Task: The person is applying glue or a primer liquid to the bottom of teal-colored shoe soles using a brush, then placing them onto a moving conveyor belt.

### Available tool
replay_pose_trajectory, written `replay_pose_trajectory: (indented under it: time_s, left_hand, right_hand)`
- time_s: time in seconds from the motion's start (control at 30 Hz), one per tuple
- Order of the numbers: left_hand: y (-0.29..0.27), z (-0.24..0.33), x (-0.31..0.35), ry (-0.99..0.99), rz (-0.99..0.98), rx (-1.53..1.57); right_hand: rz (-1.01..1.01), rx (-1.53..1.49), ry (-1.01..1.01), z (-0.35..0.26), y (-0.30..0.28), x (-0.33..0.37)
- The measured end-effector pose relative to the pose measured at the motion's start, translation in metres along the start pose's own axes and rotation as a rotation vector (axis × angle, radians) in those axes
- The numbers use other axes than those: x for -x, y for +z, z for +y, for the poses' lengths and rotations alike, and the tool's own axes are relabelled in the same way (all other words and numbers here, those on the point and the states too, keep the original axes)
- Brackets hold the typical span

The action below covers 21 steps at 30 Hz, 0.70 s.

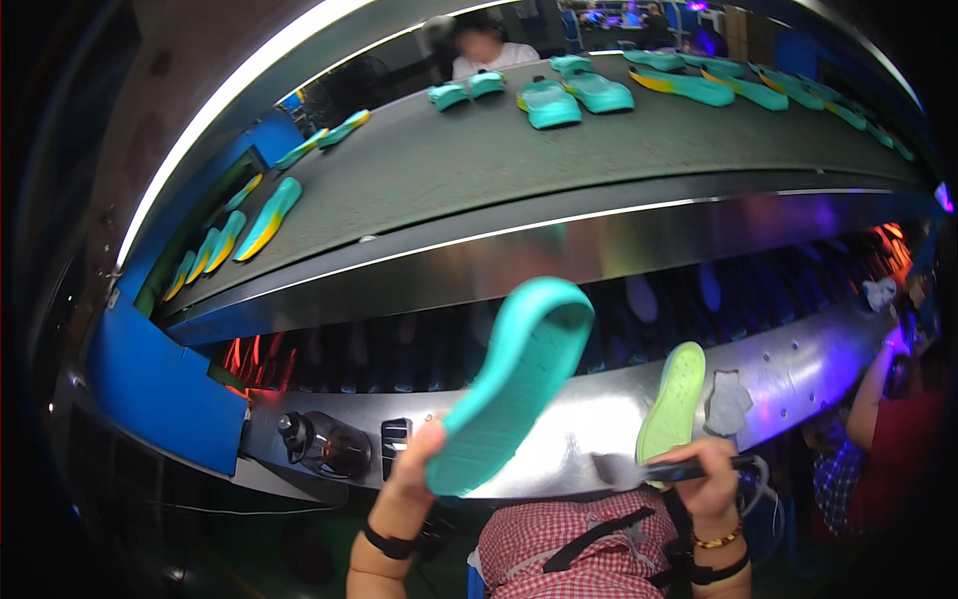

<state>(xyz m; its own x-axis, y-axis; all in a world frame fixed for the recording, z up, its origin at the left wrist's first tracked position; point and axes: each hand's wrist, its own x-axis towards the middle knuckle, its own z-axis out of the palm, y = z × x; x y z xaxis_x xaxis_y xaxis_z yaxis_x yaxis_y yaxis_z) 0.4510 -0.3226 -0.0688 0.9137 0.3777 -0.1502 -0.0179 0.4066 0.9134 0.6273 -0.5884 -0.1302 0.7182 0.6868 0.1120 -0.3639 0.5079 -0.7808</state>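
Note:
My left hand (411, 471) grips a teal shoe sole (514, 389) by its lower end. The sole is held up at a tilt, its hollow side showing a raised rim. In my right hand (711, 479) is a brush (689, 469) with a dark handle, its blurred head pointing left, low over the metal ledge (589, 414). A lime-green sole (672, 399) lies on that ledge just beyond the brush. Brush and teal sole are apart.
Behind the ledge runs a dark conveyor belt (419, 165) carrying several teal and yellow soles (269, 220). A dark bottle (324, 444) and a black slotted object (395, 444) stand at left; a whitish cloth (728, 402) lies right. A person in red (903, 449) sits at right, another person (489, 50) across.

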Motion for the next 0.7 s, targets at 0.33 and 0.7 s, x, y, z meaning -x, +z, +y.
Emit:
replay_pose_trajectory:
  time_s: [0.33, 0.7]
  left_hand:
    - [-0.064, 0.169, -0.132, 0.562, 0.146, 1.007]
    - [-0.001, 0.157, -0.17, 0.506, 0.38, -0.787]
  right_hand:
    - [0.231, -0.107, 0.108, 0.027, -0.029, -0.005]
    - [0.18, -0.387, 0.339, 0.079, -0.11, -0.001]
